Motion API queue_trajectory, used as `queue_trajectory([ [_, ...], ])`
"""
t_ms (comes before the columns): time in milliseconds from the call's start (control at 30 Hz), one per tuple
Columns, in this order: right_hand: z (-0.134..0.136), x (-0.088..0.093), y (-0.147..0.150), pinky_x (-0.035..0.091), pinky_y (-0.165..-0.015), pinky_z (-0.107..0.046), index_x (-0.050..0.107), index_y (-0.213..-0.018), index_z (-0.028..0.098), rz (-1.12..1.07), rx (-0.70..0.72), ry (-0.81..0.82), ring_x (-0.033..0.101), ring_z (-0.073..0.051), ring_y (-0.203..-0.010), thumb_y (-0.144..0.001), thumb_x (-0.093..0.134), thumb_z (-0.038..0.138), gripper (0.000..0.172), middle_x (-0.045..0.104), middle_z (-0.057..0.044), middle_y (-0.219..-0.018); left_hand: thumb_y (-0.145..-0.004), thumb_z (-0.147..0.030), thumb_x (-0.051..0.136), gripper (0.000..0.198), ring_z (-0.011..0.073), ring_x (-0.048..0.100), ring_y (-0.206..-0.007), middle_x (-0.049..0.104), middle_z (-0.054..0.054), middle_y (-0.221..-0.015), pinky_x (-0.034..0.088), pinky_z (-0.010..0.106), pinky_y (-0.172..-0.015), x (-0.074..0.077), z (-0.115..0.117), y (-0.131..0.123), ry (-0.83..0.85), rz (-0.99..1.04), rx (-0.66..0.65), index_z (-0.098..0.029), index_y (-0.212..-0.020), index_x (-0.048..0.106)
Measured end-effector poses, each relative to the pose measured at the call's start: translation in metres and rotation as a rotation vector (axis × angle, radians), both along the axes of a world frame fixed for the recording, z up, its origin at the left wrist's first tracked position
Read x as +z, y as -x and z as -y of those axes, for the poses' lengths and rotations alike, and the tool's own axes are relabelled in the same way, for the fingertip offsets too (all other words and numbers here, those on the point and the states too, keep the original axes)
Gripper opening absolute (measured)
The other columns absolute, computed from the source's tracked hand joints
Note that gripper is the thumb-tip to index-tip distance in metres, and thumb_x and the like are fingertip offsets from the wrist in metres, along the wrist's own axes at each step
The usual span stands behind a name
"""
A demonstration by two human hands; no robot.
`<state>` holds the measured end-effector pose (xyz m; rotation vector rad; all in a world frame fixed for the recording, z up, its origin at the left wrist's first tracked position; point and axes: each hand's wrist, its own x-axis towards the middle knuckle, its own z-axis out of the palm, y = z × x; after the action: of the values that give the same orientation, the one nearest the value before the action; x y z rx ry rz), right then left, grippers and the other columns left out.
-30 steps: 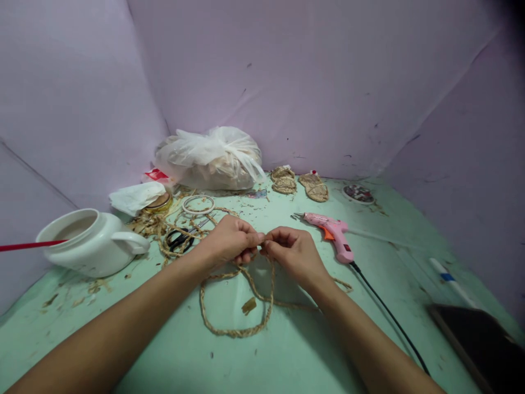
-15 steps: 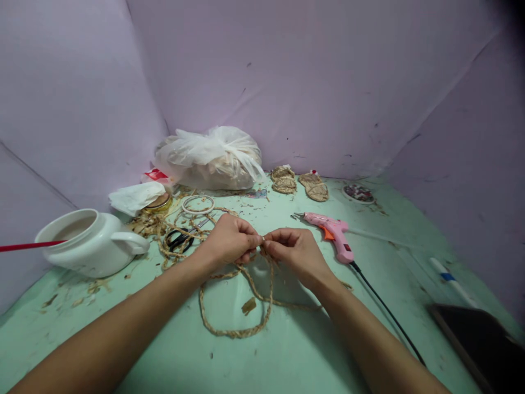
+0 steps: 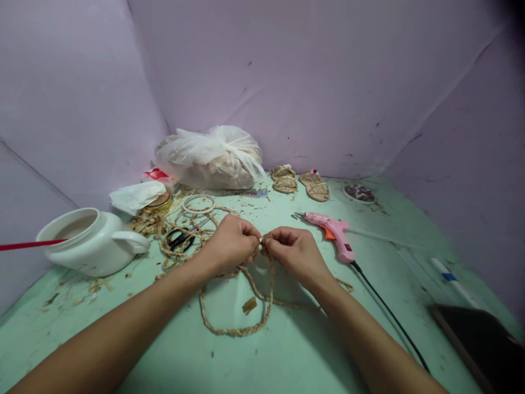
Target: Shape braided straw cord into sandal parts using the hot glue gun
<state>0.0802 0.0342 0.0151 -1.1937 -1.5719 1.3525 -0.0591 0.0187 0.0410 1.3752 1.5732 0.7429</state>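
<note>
A braided straw-coloured cord (image 3: 238, 331) lies in loops on the pale green table (image 3: 172, 355), and part of it rises to my fingers. My left hand (image 3: 233, 241) pinches the cord near its end, thumb against forefinger. Almost touching it, my right hand (image 3: 295, 253) is closed on the same cord from the other side. A small pale bit shows between the fingertips, too small to name. Behind my left hand, black-handled scissors (image 3: 180, 239) lie among more cord. A pink glue gun (image 3: 330, 232) with an orange trigger rests to the right of my right hand.
At left stands a white pot (image 3: 94, 246) with a red stick (image 3: 33, 245). A tied plastic bag (image 3: 213, 158) and small woven slippers (image 3: 315, 186) sit by the back wall. There are also a white ring (image 3: 199, 204), a round dish (image 3: 360, 193) and a dark flat object (image 3: 479, 339).
The fingers of my left hand have curled in slightly around the cord. Both hands stay in nearly the same place, and the things on the table have not moved.
</note>
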Motion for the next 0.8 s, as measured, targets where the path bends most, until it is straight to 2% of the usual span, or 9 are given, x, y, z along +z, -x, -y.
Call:
queue_trajectory([
  [133, 0.0003, 0.0012, -0.0012, 0.030, -0.044, -0.021, 0.063, -0.061, 0.012, 0.003, -0.012, 0.030, 0.042, -0.008, -0.045, -0.063, 0.055, 0.022, 0.013, 0.054, 0.001, -0.051, -0.057, -0.009, 0.048, 0.015, 0.0082, 0.044, -0.034, 0.051, -0.003, -0.039, 0.032, 0.018, -0.035, 0.0056, 0.0003, -0.0005, 0.052, 0.067, 0.015, -0.012, -0.060, 0.062],
  [267, 0.0008, 0.0025, -0.0023, 0.029, -0.042, -0.020, 0.064, -0.060, 0.012, -0.008, -0.014, 0.030, 0.040, -0.007, -0.044, -0.063, 0.055, 0.022, 0.013, 0.054, 0.002, -0.049, -0.064, -0.015, 0.052, 0.011, 0.0069, 0.041, -0.033, 0.049, -0.002, -0.038, 0.031, 0.017, -0.034, 0.0093, 0.0007, 0.0001, 0.066, 0.093, -0.030, -0.012, -0.058, 0.060],
  [467, 0.0004, 0.0040, -0.0040, 0.034, -0.047, -0.021, 0.064, -0.062, 0.012, -0.013, 0.017, 0.017, 0.046, -0.009, -0.048, -0.063, 0.058, 0.023, 0.013, 0.058, -0.001, -0.054, -0.066, -0.015, 0.053, 0.011, 0.0069, 0.041, -0.032, 0.049, -0.003, -0.037, 0.032, 0.017, -0.034, 0.0075, 0.0007, 0.0001, 0.056, 0.047, 0.007, -0.011, -0.059, 0.061],
  [600, -0.0003, 0.0037, -0.0042, 0.034, -0.047, -0.022, 0.063, -0.060, 0.012, 0.032, 0.009, -0.010, 0.046, -0.009, -0.048, -0.062, 0.060, 0.026, 0.014, 0.058, -0.001, -0.054, -0.068, -0.014, 0.049, 0.015, 0.0061, 0.041, -0.033, 0.050, -0.002, -0.038, 0.032, 0.016, -0.035, 0.0064, 0.0022, -0.0014, 0.040, 0.017, -0.033, -0.011, -0.061, 0.062],
  [800, 0.0002, 0.0045, -0.0019, 0.035, -0.048, -0.023, 0.064, -0.061, 0.012, 0.075, -0.029, -0.029, 0.047, -0.010, -0.049, -0.062, 0.058, 0.025, 0.015, 0.059, -0.001, -0.055, -0.064, -0.012, 0.046, 0.017, 0.0075, 0.042, -0.035, 0.050, -0.003, -0.039, 0.035, 0.018, -0.037, 0.0003, 0.0040, -0.0041, -0.013, -0.056, -0.021, -0.013, -0.064, 0.062],
])
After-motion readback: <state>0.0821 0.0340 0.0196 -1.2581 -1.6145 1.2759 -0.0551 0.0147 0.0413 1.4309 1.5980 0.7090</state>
